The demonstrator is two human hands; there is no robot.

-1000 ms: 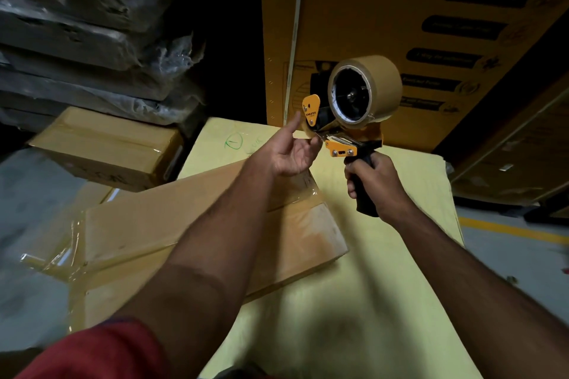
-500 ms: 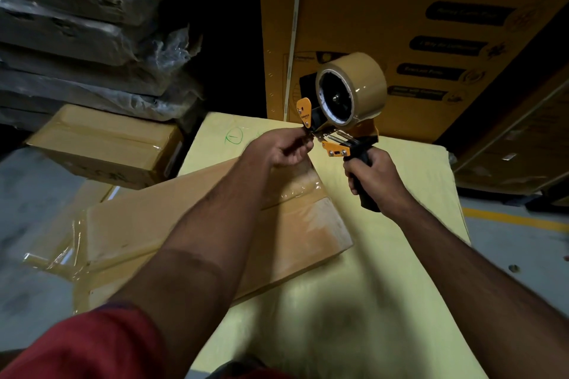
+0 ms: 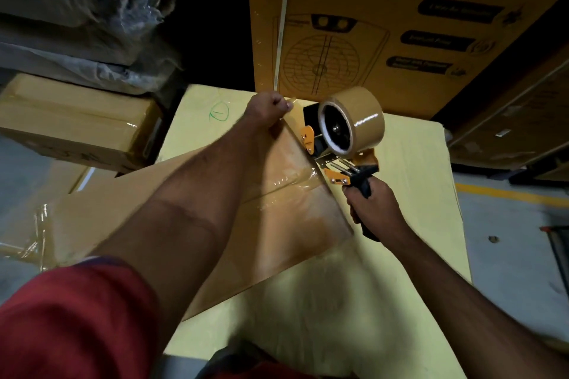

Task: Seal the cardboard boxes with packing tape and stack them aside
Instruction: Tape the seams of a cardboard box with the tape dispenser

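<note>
My left hand is closed in a pinch on the free end of the tape, drawn out past the far edge of the flat cardboard box. My right hand is clenched around the black handle of the tape dispenser, whose roll stands above the box's right-hand end. The box lies askew on a pale yellow surface and overhangs its left edge; glossy film already crosses the box top near the dispenser. A second, taped box sits apart to the left, and a large printed carton stands upright behind.

Likely step — laying the pulled strip down over the box end and running the dispenser along it.

Hazards, as I judge them:
- The strip hangs in the air between pinch and roll; slack or a twist would fold it onto itself.
- The box, lying askew and overhanging, may slide under the dispenser's push and send the strip off line.
- The cutter's position relative to my left fingers cannot be made out here — a close pass could nick them.
</note>
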